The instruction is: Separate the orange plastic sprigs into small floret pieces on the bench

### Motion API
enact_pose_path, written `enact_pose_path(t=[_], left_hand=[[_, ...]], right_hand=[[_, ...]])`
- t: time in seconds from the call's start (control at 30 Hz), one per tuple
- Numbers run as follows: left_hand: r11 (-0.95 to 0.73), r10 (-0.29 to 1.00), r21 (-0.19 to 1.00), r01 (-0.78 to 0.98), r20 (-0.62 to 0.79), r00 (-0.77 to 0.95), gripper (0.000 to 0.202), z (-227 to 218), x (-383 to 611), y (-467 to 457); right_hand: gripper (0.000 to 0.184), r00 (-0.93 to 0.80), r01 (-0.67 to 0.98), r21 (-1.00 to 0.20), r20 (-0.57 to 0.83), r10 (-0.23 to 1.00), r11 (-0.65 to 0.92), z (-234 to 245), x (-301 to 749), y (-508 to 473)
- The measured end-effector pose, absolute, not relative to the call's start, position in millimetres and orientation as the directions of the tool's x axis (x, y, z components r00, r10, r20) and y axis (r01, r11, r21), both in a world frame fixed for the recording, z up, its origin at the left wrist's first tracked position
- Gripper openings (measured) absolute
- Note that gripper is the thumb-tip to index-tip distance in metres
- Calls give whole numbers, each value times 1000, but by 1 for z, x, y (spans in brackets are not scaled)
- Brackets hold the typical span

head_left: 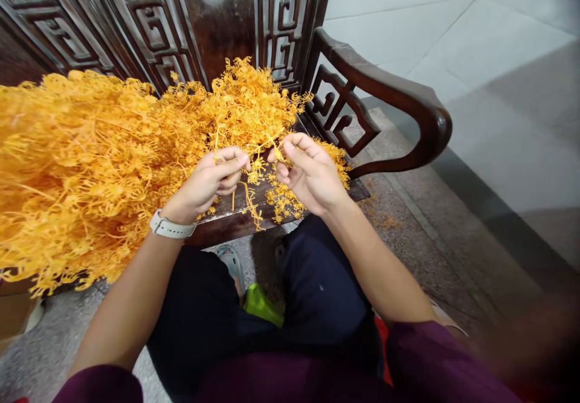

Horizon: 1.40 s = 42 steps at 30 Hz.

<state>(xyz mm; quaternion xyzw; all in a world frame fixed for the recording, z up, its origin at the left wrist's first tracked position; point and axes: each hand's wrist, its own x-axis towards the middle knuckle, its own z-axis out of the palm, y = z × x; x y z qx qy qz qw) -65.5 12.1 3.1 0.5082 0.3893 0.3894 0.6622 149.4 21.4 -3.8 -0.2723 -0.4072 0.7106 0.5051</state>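
Observation:
A big heap of orange-yellow plastic sprigs (pixel 86 167) covers the seat of a dark carved wooden bench (pixel 235 225). My left hand (pixel 217 176), with a pale watch (pixel 171 228) on its wrist, is closed in a pinch on a thin yellow stem. My right hand (pixel 308 173) is closed too, its fingertips pinching the other end of the same small yellow sprig (pixel 260 149). Both hands hover just above the bench's front edge, close together. Loose sprig pieces (pixel 285 200) lie on the seat below them.
The bench's curved armrest (pixel 399 98) rises right of my hands, its carved back (pixel 149 22) behind the heap. My knees in dark trousers sit below, with sandalled feet and a green thing (pixel 260 306) on the speckled floor. A cardboard box corner (pixel 16 312) shows at the left.

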Motion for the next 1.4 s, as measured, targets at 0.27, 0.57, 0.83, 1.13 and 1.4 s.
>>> enact_pose_path(t=[0.27,0.57,0.83,1.13,1.4], left_hand=[[224,899,961,-164,-138,417,22,5,-65,13],[236,897,970,-55,-196,396,29,8,-62,14],[189,918,980,-62,-154,365,32,13,-65,13],[175,950,979,-109,-138,281,27,22,-75,8],[206,940,970,-127,-161,299,28,27,-76,6]], right_hand=[[40,-458,-603,-732,-7,889,-317,2,152,22],[65,-471,-500,-785,-108,875,-366,5,157,30],[62,-284,-543,-792,-139,949,-278,3,142,27],[58,-248,-464,-873,-38,968,-154,6,129,24],[57,-225,-452,-884,-12,974,-115,2,126,24]])
